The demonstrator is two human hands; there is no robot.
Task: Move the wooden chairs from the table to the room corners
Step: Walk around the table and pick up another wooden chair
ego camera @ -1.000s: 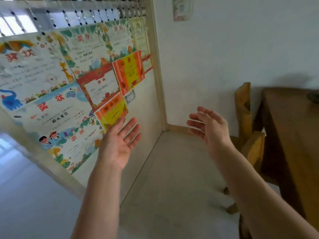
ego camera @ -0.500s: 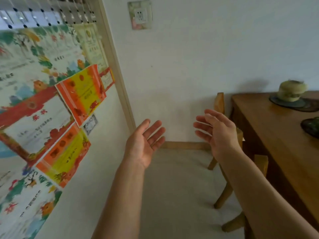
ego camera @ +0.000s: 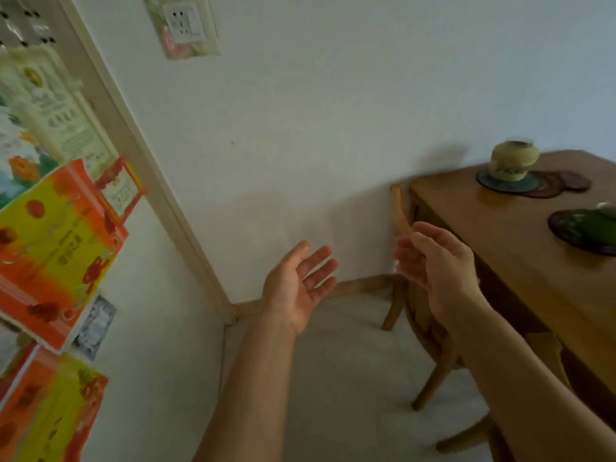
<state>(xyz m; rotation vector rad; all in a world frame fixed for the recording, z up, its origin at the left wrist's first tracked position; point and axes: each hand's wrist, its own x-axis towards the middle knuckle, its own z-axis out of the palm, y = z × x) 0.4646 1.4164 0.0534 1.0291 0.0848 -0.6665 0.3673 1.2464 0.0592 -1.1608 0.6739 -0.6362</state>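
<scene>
Fingers of the left hand (ego camera: 295, 288) are spread apart, palm up, holding nothing, mid-frame. The right hand (ego camera: 440, 261) has loosely curled, empty fingers at the backrest top of the wooden chair (ego camera: 397, 208); I cannot tell if they touch. The chair stands tucked against the left end of the wooden table (ego camera: 493, 248), centre right. A yellowish pot (ego camera: 515, 160) sits on the table, upper right.

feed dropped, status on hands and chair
Left grip open, empty. Right grip open at wooden chair backrest, contact unclear. Chair tucked against table. Nothing in the way.
</scene>
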